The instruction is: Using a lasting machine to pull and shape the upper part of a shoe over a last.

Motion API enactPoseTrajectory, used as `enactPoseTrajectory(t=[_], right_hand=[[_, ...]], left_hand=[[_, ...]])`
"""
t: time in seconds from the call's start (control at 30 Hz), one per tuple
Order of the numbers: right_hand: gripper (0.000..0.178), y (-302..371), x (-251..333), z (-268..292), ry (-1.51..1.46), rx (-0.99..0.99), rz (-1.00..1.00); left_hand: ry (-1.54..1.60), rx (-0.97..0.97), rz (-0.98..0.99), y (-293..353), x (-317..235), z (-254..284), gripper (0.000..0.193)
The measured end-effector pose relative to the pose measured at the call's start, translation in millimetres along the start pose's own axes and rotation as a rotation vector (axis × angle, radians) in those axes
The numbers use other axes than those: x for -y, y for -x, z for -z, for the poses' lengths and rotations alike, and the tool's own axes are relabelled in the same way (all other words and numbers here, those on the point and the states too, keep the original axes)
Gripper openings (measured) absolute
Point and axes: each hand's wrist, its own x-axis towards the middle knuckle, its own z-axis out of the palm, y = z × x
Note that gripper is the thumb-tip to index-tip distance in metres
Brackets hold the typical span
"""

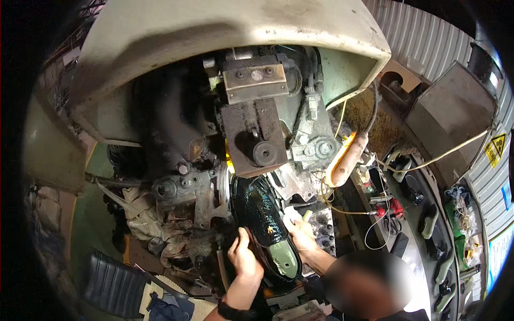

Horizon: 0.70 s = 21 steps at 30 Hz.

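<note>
A glossy black shoe upper (258, 206) is stretched over a pale green shoe last (284, 258), its toe pointing up into the machine's jaws. My left hand (245, 258) grips the left side of the shoe near the heel, with the thumb along its edge. On the opposite side my right hand (303, 239) presses against the shoe. A small white piece (292, 215), perhaps cloth or a finger cover, shows at its fingertips. Directly above the toe hangs the machine's dark metal block (252, 136). The undersides of both hands are hidden.
Metal clamp arms (187, 187) flank the shoe. A tubular work lamp (347, 159) hangs at the right, near a red tool (395, 207) and cables. A curved rack (428, 219) holds several shoes and lasts. A black chair (119, 283) stands lower left.
</note>
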Motion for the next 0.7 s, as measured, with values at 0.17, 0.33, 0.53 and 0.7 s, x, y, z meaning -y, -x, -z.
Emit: enactPoseTrajectory(t=[0.17,0.33,0.53,0.7], right_hand=[[0.018,-17.8,-18.6,23.3,0.018,0.095,0.088],[0.025,-25.5,-27.7,30.8,0.037,0.113,0.101],[0.032,-23.6,-32.3,37.5,0.089,0.091,0.057],[0.032,-22.0,-35.5,44.3,0.109,0.007,0.046]], left_hand=[[-0.064,-0.135,-0.247,-22.5,43.4,6.9,0.035],[-0.209,-0.185,-0.349,-39.2,56.3,20.5,0.037],[-0.264,-0.205,-0.35,-32.3,56.8,19.8,0.037],[-0.082,-0.12,-0.278,-30.5,52.5,22.1,0.038]])
